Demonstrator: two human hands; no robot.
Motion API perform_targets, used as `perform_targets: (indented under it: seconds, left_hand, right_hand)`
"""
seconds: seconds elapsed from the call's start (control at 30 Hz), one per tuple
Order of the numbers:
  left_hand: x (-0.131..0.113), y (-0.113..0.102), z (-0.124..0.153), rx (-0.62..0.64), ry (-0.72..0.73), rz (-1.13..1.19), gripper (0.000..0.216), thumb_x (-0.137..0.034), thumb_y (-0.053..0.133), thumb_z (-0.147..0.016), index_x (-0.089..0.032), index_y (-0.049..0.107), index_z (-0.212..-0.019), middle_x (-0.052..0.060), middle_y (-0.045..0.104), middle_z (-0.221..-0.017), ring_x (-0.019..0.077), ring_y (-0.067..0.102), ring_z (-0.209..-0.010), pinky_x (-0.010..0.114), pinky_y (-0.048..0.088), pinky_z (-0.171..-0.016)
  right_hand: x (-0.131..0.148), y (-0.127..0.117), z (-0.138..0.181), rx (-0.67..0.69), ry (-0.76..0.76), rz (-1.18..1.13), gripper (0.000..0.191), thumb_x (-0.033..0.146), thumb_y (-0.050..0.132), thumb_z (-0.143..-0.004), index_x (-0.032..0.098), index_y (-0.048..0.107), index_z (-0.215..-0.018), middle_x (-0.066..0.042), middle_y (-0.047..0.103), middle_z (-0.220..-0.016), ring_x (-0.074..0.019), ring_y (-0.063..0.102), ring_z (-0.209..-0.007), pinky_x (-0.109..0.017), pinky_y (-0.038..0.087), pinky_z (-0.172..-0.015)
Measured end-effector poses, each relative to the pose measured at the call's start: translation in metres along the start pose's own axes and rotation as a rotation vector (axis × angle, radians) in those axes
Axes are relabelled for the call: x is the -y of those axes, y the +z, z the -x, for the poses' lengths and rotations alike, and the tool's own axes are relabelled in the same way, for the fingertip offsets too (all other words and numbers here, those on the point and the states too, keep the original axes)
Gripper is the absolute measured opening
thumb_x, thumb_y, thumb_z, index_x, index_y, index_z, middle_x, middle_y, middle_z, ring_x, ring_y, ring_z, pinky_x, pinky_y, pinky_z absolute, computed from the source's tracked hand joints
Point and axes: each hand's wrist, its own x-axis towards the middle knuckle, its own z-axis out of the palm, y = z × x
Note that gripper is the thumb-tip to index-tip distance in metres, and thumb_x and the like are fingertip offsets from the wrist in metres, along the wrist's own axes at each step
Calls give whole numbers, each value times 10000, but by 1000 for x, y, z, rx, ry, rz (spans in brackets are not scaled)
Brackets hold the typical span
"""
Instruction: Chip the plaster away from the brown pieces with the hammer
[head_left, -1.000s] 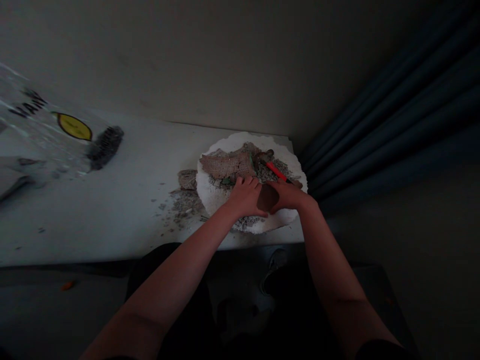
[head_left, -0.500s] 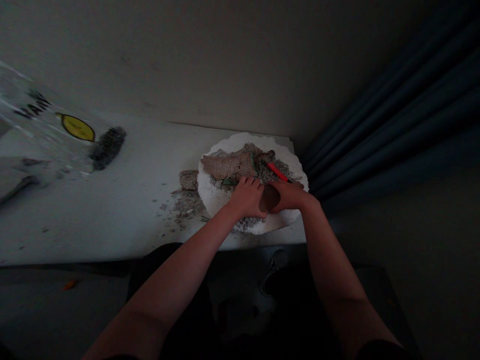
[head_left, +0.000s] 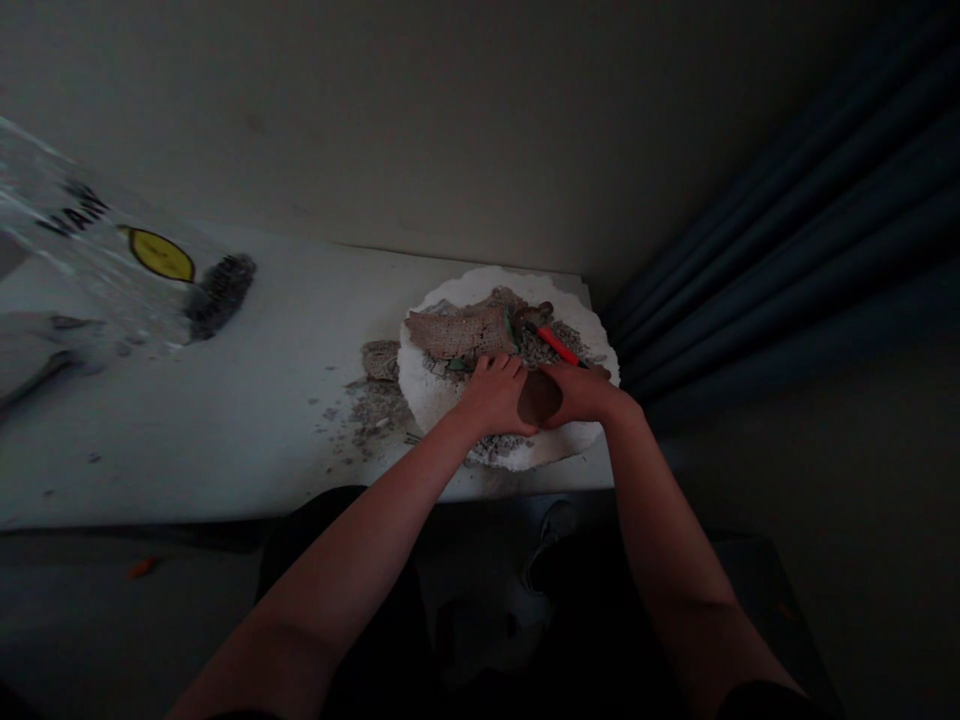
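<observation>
Between both hands is a round brown piece (head_left: 539, 399), its kind not clear in the dim light. My left hand (head_left: 498, 392) wraps round its left side, and my right hand (head_left: 583, 392) curls round its right side. They hold it over a white, ragged-edged round board (head_left: 427, 400). On the board, just beyond my left hand, lies a curved brown slab with a mesh-like surface (head_left: 461, 332). A red-handled tool (head_left: 559, 345) rests beyond my right hand, its head partly lost among grey gravel (head_left: 536, 350).
A clear plastic bag with a yellow oval print (head_left: 161, 255) stands at the left on the white table (head_left: 247, 420), dark material at its bottom. Loose crumbs (head_left: 375, 410) and a brown chunk (head_left: 380, 360) lie left of the board. A dark blue curtain (head_left: 787, 220) hangs at right.
Both hands stay round the brown piece in nearly the same place. The whole view has shifted very slightly; nothing has been let go.
</observation>
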Motion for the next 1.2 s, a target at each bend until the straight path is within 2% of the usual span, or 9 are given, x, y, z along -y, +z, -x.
perform_targets:
  seconds: [0.17, 0.37, 0.7, 1.2]
  left_hand:
    - [0, 2, -1, 3, 2, -10, 811, -702, 712, -634, -130, 635, -1204, 186, 610, -1247, 386, 499, -1181, 497, 315, -1017]
    - [-1, -1, -4, 4, -7, -8, 814, -680, 738, -595, -116, 635, -1173, 191, 611, -1238, 386, 502, -1166, 497, 335, -993]
    - [-2, 0, -4, 9, 6, -8, 844, -695, 753, -560, -123, 647, -1172, 195, 623, -1220, 398, 505, -1171, 498, 320, -1018]
    - [-2, 2, -4, 19, -20, -7, 876, -731, 739, -565, -148, 631, -1210, 197, 615, -1253, 411, 496, -1172, 515, 326, -994]
  right_hand:
    - [-2, 4, 0, -12, -25, -16, 795, 360, 888, -574, 183, 582, -1286, -159, 666, -1291, -358, 638, -1176, -454, 512, -963]
    - [-2, -1, -3, -2, -14, 3, 763, 410, 909, -534, 198, 624, -1210, -135, 685, -1269, -363, 651, -1146, -453, 533, -924]
    - [-1, 0, 1, 14, 42, 7, 849, 455, 908, -524, 225, 616, -1287, -135, 690, -1267, -392, 660, -1124, -478, 537, -904]
    - [-7, 1, 0, 40, 36, -27, 915, 510, 889, -539, 209, 580, -1345, -145, 682, -1282, -388, 653, -1147, -475, 527, -914]
